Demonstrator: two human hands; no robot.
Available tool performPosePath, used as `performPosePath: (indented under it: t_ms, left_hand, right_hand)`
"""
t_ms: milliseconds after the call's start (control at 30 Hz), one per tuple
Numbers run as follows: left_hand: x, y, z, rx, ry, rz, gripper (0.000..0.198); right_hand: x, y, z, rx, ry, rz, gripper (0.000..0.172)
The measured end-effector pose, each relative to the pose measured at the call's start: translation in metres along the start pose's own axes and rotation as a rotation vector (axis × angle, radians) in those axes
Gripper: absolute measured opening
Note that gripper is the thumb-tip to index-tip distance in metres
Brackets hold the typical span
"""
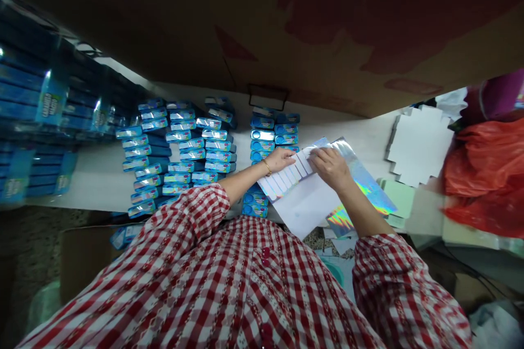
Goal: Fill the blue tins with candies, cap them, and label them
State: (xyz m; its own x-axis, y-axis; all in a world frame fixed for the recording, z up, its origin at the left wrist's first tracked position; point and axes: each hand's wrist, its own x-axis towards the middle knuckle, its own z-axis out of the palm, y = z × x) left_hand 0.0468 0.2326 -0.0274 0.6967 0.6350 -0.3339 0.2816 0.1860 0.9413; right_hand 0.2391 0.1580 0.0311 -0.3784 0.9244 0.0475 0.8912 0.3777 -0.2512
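Observation:
My left hand (279,160) is closed on a sheet of stickers (282,182), with its fingertips at the sheet's upper part. Pale strips run in a row across this sheet. My right hand (331,168) pinches at the sheet's upper right end; whether a single sticker is between the fingertips is too small to tell. Below lies a white backing sheet (303,212). A shiny rainbow-silver sheet (364,174) sits under and beside my right wrist. Close to my left hand stands a column of small blue boxes (262,146), partly hidden by my forearm.
More blue boxes (180,166) stand in columns on the white table (96,174). Film-wrapped blue packs (49,98) are stacked far left. A large cardboard box (229,22) overhangs the back. At right lie white cut-out cards (421,144) and a red plastic bag (487,169).

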Motion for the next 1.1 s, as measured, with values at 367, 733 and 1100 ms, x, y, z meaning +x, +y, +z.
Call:
performPosePath:
  t_ms: [367, 733, 1100]
  left_hand:
    - [-0.014, 0.015, -0.019, -0.447, 0.364, -0.082, 0.037]
    - [-0.027, -0.005, -0.080, -0.498, 0.684, -0.169, 0.043]
    - [0.010, -0.019, -0.128, 0.212, 0.856, -0.247, 0.043]
  right_hand:
    - [0.066, -0.031, -0.024, 1.091, 0.269, 0.769, 0.020]
    - [0.124, -0.078, 0.070, 1.164, 0.557, 1.023, 0.031]
    - [0.167, -0.081, 0.115, 0.488, 0.436, 0.995, 0.044]
